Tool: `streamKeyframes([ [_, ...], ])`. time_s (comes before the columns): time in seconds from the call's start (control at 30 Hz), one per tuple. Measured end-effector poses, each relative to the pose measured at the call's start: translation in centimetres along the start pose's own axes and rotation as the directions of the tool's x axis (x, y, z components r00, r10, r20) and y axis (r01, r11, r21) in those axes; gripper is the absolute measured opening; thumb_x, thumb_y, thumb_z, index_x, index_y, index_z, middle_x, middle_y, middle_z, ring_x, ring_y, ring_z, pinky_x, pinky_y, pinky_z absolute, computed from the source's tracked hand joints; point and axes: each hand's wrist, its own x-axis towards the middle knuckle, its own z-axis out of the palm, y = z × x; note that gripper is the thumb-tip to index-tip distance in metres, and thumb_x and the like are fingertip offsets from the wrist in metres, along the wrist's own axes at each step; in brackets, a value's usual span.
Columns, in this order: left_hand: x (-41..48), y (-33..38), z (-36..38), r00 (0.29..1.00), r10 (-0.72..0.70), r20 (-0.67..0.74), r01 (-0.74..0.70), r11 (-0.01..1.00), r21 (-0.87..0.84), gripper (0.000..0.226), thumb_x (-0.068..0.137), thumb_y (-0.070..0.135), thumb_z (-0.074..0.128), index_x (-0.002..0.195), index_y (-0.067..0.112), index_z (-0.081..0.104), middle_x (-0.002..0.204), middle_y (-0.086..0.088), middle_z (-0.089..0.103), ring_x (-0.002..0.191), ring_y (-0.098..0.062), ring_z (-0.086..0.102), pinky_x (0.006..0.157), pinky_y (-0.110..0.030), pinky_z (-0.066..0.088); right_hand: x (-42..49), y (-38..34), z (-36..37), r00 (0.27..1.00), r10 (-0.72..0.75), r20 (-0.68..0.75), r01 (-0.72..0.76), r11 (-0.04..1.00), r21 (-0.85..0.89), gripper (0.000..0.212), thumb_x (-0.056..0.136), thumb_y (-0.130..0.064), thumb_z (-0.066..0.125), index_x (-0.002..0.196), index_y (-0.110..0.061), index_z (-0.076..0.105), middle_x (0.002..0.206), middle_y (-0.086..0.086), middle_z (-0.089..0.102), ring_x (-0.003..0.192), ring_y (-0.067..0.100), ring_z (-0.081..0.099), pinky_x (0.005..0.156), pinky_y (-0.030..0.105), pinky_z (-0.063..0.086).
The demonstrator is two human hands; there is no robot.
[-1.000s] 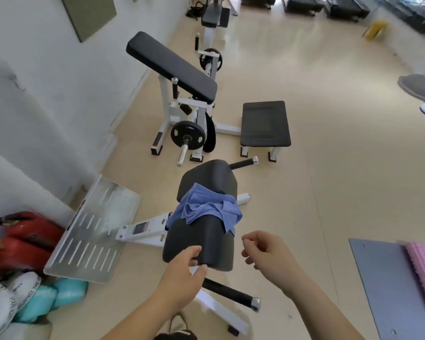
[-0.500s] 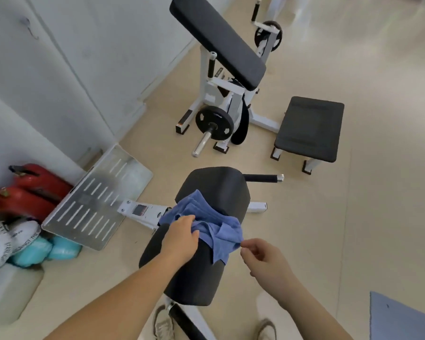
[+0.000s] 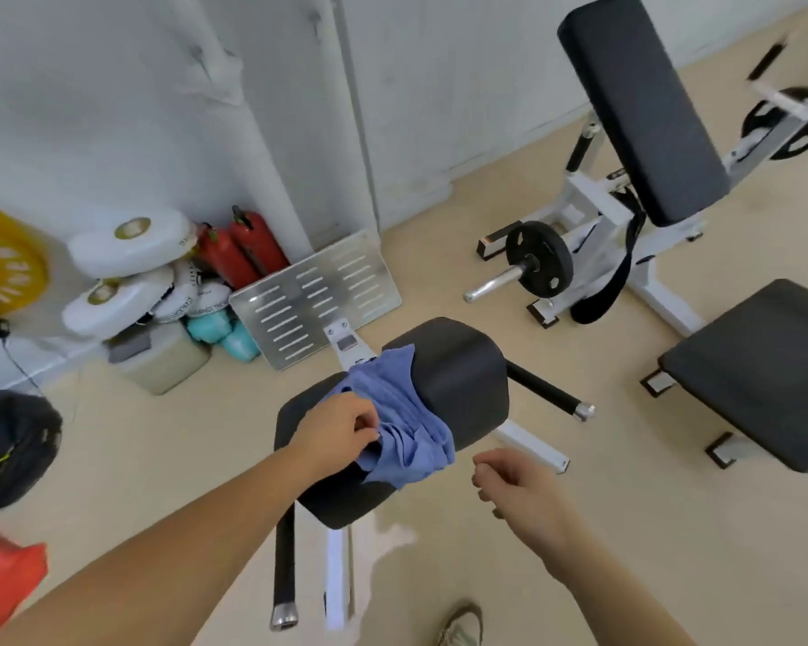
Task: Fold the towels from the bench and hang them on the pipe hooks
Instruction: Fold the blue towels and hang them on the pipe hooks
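A crumpled blue towel (image 3: 404, 412) lies draped over the black padded bench (image 3: 458, 380) in the middle of the head view. My left hand (image 3: 337, 428) pinches a fold of the towel at its left edge. My right hand (image 3: 516, 482) hovers just right of the towel's hanging corner with fingers loosely curled, holding nothing. No pipe hooks are in view.
A slotted metal footplate (image 3: 318, 296) sits behind the bench. Red extinguishers (image 3: 241, 249), white weight plates (image 3: 131, 244) and teal dumbbells (image 3: 225, 333) crowd the wall. A preacher-curl machine (image 3: 640, 104) and flat black seat (image 3: 756, 366) stand right. A dark bag (image 3: 10, 445) lies left.
The head view swung left and the wall clutter came in. My left hand went from the bench's front edge onto the towel and pinched it. My right hand drew slightly back from the towel's corner.
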Motion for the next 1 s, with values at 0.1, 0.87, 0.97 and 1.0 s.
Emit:
streamKeyframes([
  [0.1, -1.7, 0.7, -0.4, 0.992, -0.01, -0.125, 0.005, 0.999, -0.041, 0.008, 0.093, 0.025, 0.065, 0.086, 0.023, 0.062, 0.089, 0.006, 0.06, 0.08, -0.017, 0.059, 0.077, -0.038, 0.052, 0.0, -0.5, -0.1, 0.995, -0.057, 0.077, 0.058, 0.998, -0.01, 0.018, 0.097, -0.023, 0.054, 0.096, -0.014, 0.069, 0.097, 0.012, 0.069, 0.079, 0.015, 0.06, 0.074, 0.03, 0.052],
  [0.87, -2.6, -3.6, 8.2, 0.791, -0.609, -0.054, 0.474, 0.667, -0.575, 0.025, 0.088, 0.034, 0.072, 0.075, 0.03, 0.051, 0.074, 0.009, 0.06, 0.067, -0.009, 0.06, 0.062, -0.018, 0.049, 14.4, -5.5, 8.1, 0.917, -0.087, 0.39, 0.303, 0.787, -0.537, 0.023, 0.099, -0.028, 0.055, 0.122, -0.028, 0.06, 0.115, -0.006, 0.067, 0.096, 0.011, 0.065, 0.085, 0.021, 0.052],
  [0.97, -2.5, -3.3, 9.3, 0.708, -0.704, -0.056, 0.474, 0.533, -0.701, 0.016, 0.091, 0.02, 0.068, 0.086, 0.029, 0.055, 0.088, 0.006, 0.062, 0.075, -0.011, 0.064, 0.068, -0.016, 0.051, 17.4, -5.9, 10.7, 0.858, -0.089, 0.506, 0.432, 0.657, -0.617, 0.046, 0.102, -0.026, 0.052, 0.148, -0.024, 0.045, 0.142, -0.005, 0.053, 0.129, 0.018, 0.055, 0.102, 0.021, 0.04],
  [1.0, -2.8, -3.5, 9.6, 0.662, -0.748, -0.052, 0.501, 0.493, -0.711, 0.014, 0.093, 0.021, 0.067, 0.091, 0.029, 0.056, 0.093, 0.006, 0.061, 0.076, -0.01, 0.064, 0.068, -0.016, 0.05, 18.2, -5.9, 11.6, 0.831, -0.088, 0.549, 0.481, 0.609, -0.631, 0.049, 0.103, -0.027, 0.05, 0.151, -0.025, 0.04, 0.146, -0.005, 0.05, 0.132, 0.018, 0.054, 0.102, 0.022, 0.04],
])
